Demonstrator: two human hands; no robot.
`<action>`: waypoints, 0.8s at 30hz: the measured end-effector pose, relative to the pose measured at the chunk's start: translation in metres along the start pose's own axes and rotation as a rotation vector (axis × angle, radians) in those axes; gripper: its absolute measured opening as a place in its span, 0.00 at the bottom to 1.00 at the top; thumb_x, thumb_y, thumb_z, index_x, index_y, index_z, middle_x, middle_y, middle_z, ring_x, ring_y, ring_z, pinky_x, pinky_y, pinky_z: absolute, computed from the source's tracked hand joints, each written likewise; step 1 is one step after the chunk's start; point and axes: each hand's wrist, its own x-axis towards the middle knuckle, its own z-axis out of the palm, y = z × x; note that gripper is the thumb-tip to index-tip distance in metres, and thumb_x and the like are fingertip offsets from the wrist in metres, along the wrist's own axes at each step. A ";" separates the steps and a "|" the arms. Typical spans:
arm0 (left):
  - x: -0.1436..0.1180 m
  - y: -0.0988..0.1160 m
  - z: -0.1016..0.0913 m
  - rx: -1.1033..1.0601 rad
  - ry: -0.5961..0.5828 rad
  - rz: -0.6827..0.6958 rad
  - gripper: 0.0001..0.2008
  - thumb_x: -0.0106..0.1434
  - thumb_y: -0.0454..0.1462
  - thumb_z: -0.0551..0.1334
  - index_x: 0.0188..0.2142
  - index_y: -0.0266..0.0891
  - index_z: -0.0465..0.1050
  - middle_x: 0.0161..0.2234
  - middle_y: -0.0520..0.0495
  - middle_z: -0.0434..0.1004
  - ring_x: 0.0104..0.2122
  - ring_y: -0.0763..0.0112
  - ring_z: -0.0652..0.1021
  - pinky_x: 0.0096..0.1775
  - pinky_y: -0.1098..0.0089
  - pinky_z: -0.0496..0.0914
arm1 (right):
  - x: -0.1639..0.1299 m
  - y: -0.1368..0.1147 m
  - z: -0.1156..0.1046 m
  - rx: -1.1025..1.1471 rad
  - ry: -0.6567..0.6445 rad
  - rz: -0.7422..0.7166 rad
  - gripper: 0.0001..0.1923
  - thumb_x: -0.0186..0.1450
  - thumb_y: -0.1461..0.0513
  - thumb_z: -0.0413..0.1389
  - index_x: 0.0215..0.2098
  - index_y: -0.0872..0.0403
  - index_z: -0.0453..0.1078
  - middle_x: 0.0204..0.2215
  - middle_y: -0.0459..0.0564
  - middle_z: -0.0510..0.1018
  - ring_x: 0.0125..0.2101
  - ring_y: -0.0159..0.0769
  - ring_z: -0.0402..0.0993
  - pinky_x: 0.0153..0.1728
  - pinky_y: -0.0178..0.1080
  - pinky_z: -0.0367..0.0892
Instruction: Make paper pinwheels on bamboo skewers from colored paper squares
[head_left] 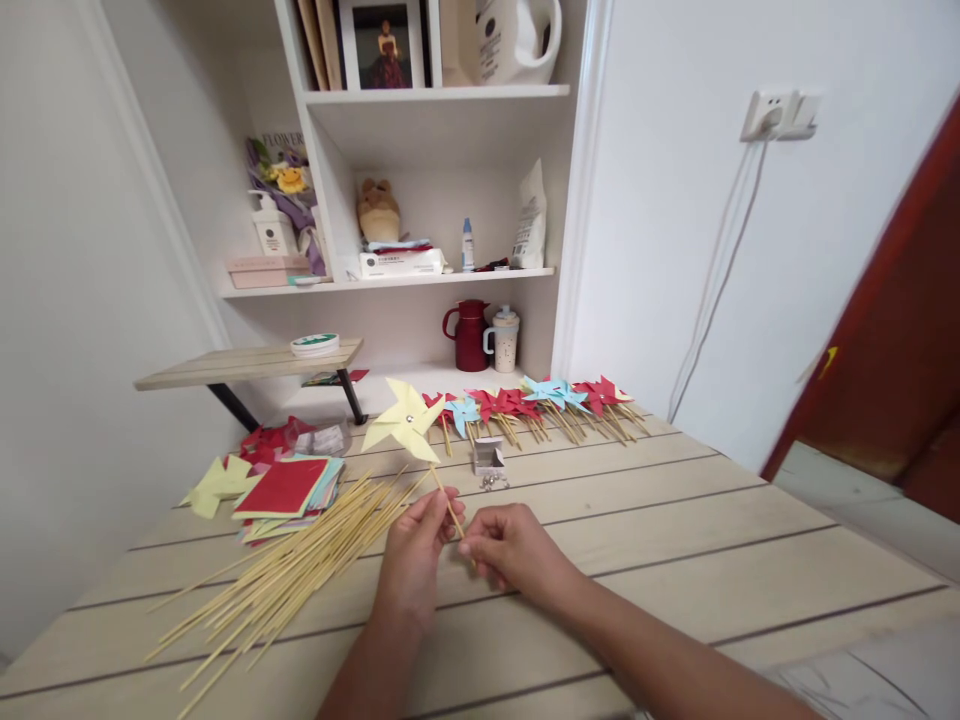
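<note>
A pale yellow paper pinwheel [401, 422] on a thin wooden stick is held upright, leaning left, above the table. My left hand [416, 550] is closed round the stick below the paper blades. Lower down, the fingers of my right hand [517, 548] pinch the stick near its bottom end. A silvery pin shows at the pinwheel's centre. Just beyond my hands stands a small opened box [489, 456] with several metal pins [495, 482] spilled before it. Left of my left hand lies a spread of loose wooden sticks [300, 575].
Red and blue pinwheels on sticks [510, 404] lie along the table's back. At left are coloured paper squares [281, 488], a yellow folded pinwheel [219, 486] and a low wooden stand [247, 366]. Behind, shelves [442, 95] hold a red jug [471, 338] and a cup [505, 342].
</note>
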 end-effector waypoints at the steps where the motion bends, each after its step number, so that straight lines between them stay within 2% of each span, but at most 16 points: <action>1: 0.000 0.000 0.000 0.008 0.006 0.001 0.22 0.45 0.48 0.75 0.34 0.34 0.81 0.28 0.46 0.79 0.27 0.74 0.73 0.32 0.73 0.68 | 0.000 0.000 0.000 -0.003 -0.003 -0.006 0.07 0.55 0.60 0.59 0.22 0.55 0.69 0.13 0.39 0.69 0.10 0.24 0.58 0.12 0.29 0.51; 4: 0.001 0.000 0.000 0.031 0.016 0.011 0.23 0.45 0.49 0.75 0.35 0.34 0.81 0.28 0.45 0.79 0.28 0.73 0.74 0.33 0.72 0.68 | -0.002 0.000 0.000 -0.058 0.007 -0.063 0.07 0.56 0.61 0.58 0.22 0.54 0.68 0.13 0.39 0.69 0.11 0.25 0.57 0.14 0.30 0.51; 7: 0.000 0.000 -0.001 0.117 0.015 0.050 0.23 0.49 0.50 0.73 0.37 0.34 0.82 0.30 0.44 0.81 0.29 0.71 0.75 0.34 0.71 0.68 | -0.004 -0.003 0.000 -0.195 0.061 -0.181 0.09 0.57 0.64 0.57 0.20 0.54 0.67 0.14 0.41 0.70 0.15 0.26 0.61 0.19 0.30 0.55; 10: -0.001 0.001 -0.001 0.281 0.040 0.153 0.24 0.53 0.52 0.70 0.41 0.35 0.82 0.32 0.43 0.82 0.31 0.68 0.76 0.37 0.69 0.70 | -0.003 -0.008 -0.006 -0.265 0.128 -0.260 0.10 0.59 0.65 0.56 0.19 0.54 0.68 0.15 0.41 0.69 0.19 0.27 0.62 0.24 0.31 0.57; 13: -0.001 0.002 -0.003 0.403 0.083 0.255 0.27 0.56 0.55 0.66 0.44 0.36 0.81 0.31 0.44 0.81 0.29 0.66 0.76 0.36 0.67 0.71 | 0.000 -0.012 -0.022 -0.280 0.206 -0.287 0.12 0.61 0.62 0.56 0.20 0.53 0.67 0.15 0.41 0.68 0.19 0.28 0.62 0.24 0.32 0.57; 15: -0.001 0.002 -0.004 0.440 0.090 0.269 0.28 0.56 0.57 0.64 0.42 0.36 0.81 0.28 0.44 0.80 0.28 0.66 0.76 0.34 0.67 0.71 | 0.003 -0.015 -0.040 -0.340 0.271 -0.280 0.12 0.63 0.60 0.55 0.22 0.53 0.67 0.17 0.41 0.70 0.18 0.29 0.63 0.25 0.32 0.58; 17: -0.001 0.001 -0.005 0.449 0.073 0.246 0.28 0.56 0.58 0.64 0.40 0.35 0.81 0.26 0.45 0.79 0.26 0.67 0.75 0.32 0.69 0.70 | 0.007 -0.018 -0.064 -0.498 0.342 -0.243 0.14 0.67 0.58 0.52 0.25 0.53 0.69 0.19 0.42 0.74 0.19 0.29 0.66 0.26 0.32 0.60; 19: 0.000 0.000 -0.006 0.450 0.058 0.221 0.28 0.56 0.58 0.64 0.38 0.34 0.81 0.25 0.46 0.78 0.25 0.68 0.74 0.30 0.70 0.69 | 0.010 -0.019 -0.093 -0.776 0.446 -0.138 0.16 0.70 0.56 0.48 0.30 0.52 0.71 0.24 0.42 0.78 0.22 0.29 0.71 0.28 0.31 0.60; 24: 0.004 -0.003 -0.010 0.455 0.052 0.195 0.29 0.56 0.60 0.63 0.38 0.34 0.80 0.23 0.47 0.77 0.24 0.68 0.73 0.29 0.70 0.68 | 0.018 -0.015 -0.174 -0.995 0.644 0.094 0.16 0.71 0.58 0.46 0.35 0.53 0.73 0.30 0.50 0.81 0.33 0.37 0.76 0.31 0.35 0.59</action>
